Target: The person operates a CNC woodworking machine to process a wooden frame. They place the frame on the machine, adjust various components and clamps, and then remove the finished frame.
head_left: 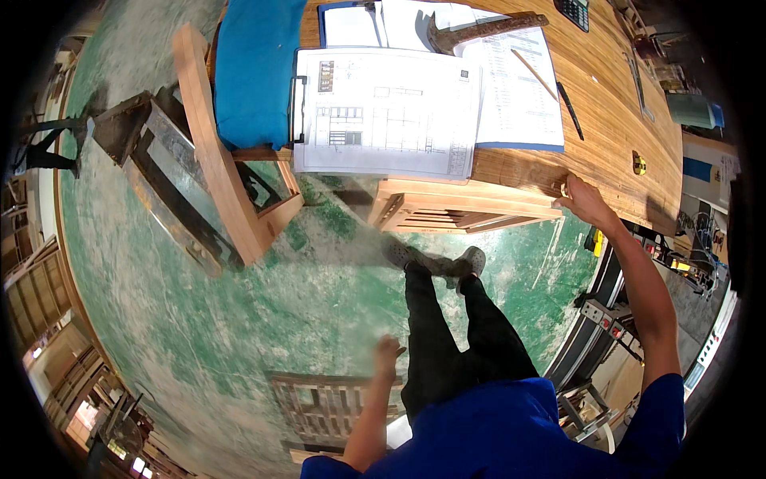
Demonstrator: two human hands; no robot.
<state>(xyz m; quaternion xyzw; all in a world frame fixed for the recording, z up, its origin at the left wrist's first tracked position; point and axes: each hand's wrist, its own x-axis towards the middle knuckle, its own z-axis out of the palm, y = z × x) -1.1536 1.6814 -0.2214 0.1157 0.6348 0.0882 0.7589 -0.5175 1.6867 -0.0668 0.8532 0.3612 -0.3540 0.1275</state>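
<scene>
My right hand (589,204) is closed at the right end of a light slatted wooden frame (471,194), its fingers up against the table edge. The frame stands on the floor against the front of a wooden table (614,104). My left hand (387,356) hangs low beside my left leg, over the floor. Motion blurs its fingers, and nothing shows in it. On the table, a clipboard with a printed drawing (387,112) overlaps a second board with paper sheets (519,104). A rusty hammer (487,32), a pencil (535,73) and a black pen (570,110) lie there too.
A wooden piece with a thick rail (215,152) stands left of the table, near a blue cloth (254,72) and a metal-edged stand (175,184). A slatted pallet (323,403) lies behind my left side. Machinery with a control box (602,318) stands at right.
</scene>
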